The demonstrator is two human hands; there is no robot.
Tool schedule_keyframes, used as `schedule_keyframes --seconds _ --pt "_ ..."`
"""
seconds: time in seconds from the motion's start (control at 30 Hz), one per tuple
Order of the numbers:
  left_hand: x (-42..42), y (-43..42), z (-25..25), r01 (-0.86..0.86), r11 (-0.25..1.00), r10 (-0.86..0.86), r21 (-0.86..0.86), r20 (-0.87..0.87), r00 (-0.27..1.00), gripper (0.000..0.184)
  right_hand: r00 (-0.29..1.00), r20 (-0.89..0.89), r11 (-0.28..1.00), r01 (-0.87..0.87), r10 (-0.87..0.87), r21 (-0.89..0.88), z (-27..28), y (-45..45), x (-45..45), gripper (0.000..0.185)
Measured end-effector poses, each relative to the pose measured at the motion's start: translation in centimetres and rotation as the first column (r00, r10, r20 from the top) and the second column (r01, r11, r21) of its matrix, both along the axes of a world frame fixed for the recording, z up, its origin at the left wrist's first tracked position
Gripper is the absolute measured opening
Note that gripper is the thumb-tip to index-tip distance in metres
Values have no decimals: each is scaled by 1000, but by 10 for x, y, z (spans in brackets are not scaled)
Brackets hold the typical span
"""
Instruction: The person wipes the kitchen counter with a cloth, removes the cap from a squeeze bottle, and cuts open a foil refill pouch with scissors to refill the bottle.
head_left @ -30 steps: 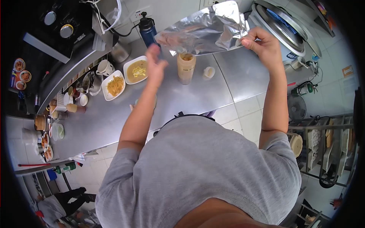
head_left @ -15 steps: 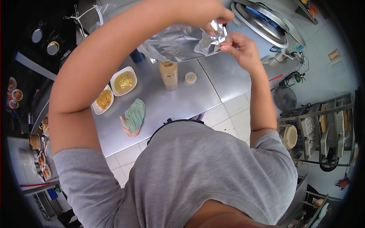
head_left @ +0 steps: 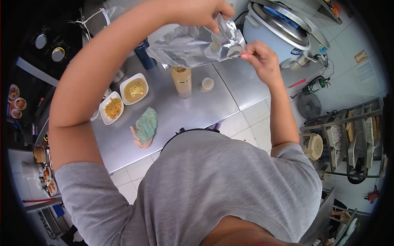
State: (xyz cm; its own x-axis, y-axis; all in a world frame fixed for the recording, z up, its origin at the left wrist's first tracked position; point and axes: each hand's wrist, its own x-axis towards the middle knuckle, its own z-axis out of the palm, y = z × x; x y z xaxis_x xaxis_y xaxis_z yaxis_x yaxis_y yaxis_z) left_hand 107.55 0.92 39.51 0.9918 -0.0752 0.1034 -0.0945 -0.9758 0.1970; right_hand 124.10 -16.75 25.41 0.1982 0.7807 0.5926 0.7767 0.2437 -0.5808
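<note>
Foil (head_left: 184, 45) hangs from two hands (head_left: 264, 63) near one open bottle (head_left: 182, 84), two dishes (head_left: 134, 89)

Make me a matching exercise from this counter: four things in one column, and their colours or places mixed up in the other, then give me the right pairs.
Things:
1. Cloth on the counter
2. Foil
3. Small white cap
4. Flask

Colours or places:
A. Just right of the bottle
B. Dark blue
C. Green and pinkish
D. Pinched at one corner by the right hand

Right pairs: 1-C, 2-D, 3-A, 4-B
</note>
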Motion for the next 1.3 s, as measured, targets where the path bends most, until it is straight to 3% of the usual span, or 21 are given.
schedule_keyframes --seconds 0.1,0.17,0.2,0.23,0.3,0.4,0.5,0.6,0.63,0.7,0.87,0.97,1.07,1.17,1.3 --pt "6 -9 -9 21 992 -16 -126 39 999 15 994 -8 987 -103 105 122 3 10 13 26" --pt "14 -12 -13 15 1000 -14 -19 51 999 16 1000 -9 955 -19 23 297 25 20 -9 38" --pt "18 -15 -17 16 999 -18 32 50 999 16 1000 -24 962 21 -15 274 27 24 -19 42" --pt "20 -16 -21 29 999 -27 -35 61 998 16 998 -39 967 60 -52 249 29 29 -28 46" --pt "23 -17 -23 70 985 -57 -156 86 995 15 990 -60 992 129 -129 -12 29 33 -32 50" --pt "19 -22 -22 109 958 -88 -266 89 992 12 979 -7 978 202 -202 56 21 34 -33 43" --pt "15 -30 -9 86 992 -84 -92 27 996 13 977 -17 975 214 -213 52 10 31 -27 33" --pt "18 -20 -20 28 998 -21 -62 110 994 16 975 -98 977 191 -200 -94 16 24 -28 34" --pt "16 -20 -20 16 992 -4 -123 101 995 16 970 -140 972 178 -200 -155 20 22 -30 35" --pt "13 -22 -19 6 971 15 -241 84 996 17 982 -63 983 177 -181 -57 21 21 -32 33" --pt "16 -10 -20 90 973 -74 -211 82 994 23 936 220 948 228 -276 220 7 23 -26 36" --pt "12 -7 -16 81 978 -68 -194 75 995 26 891 303 897 207 -337 391 2 27 -24 39" --pt "8 -5 -16 80 978 -65 -195 82 994 28 927 292 923 120 -236 365 4 25 -23 36" --pt "6 3 -18 70 978 -50 -195 106 993 29 969 214 963 64 -123 263 12 17 -28 22" --pt "1 2 -17 14 964 8 -265 85 996 27 996 50 997 72 -73 34 15 7 -29 16"
